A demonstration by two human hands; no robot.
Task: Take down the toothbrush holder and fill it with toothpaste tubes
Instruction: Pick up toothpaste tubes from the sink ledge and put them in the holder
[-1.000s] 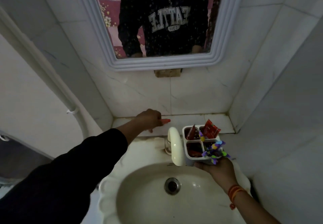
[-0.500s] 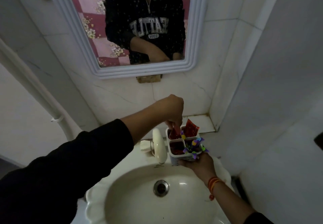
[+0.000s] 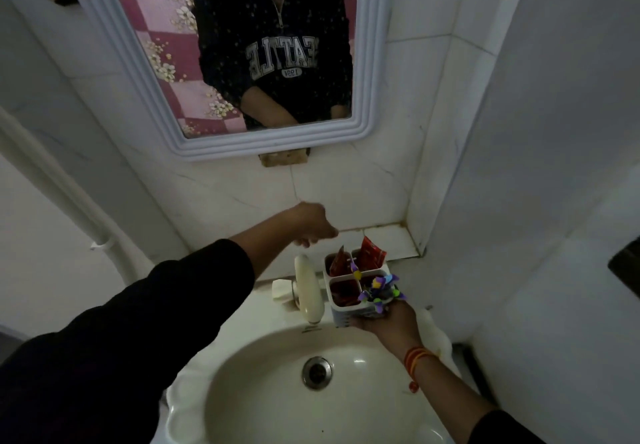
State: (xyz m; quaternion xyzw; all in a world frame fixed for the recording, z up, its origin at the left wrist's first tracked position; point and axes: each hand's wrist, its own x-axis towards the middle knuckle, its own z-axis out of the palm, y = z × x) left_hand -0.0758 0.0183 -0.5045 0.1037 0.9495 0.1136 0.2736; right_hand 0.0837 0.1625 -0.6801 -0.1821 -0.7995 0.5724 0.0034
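My right hand point(image 3: 386, 320) holds a white four-compartment toothbrush holder point(image 3: 346, 312) from below, over the basin's back right rim. Red toothpaste tubes point(image 3: 372, 256) stick up from its two far compartments, and another red one lies low in the near left compartment point(image 3: 343, 293). A purple and green flower ornament point(image 3: 379, 291) sits on its near right corner. My left hand point(image 3: 311, 225) hovers just above and left of the holder, over the tiled ledge point(image 3: 393, 239), fingers curled with nothing seen in them.
A cream tap point(image 3: 308, 291) stands right beside the holder on its left. Below is the basin point(image 3: 263, 405) with its drain point(image 3: 317, 372). A white-framed mirror point(image 3: 277, 144) hangs on the wall above. A white pipe point(image 3: 69, 197) runs down the left wall.
My left hand went from the ledge to the holder's far left compartment with a red tube, then drew back up and left without it. The holder stayed in my right hand.
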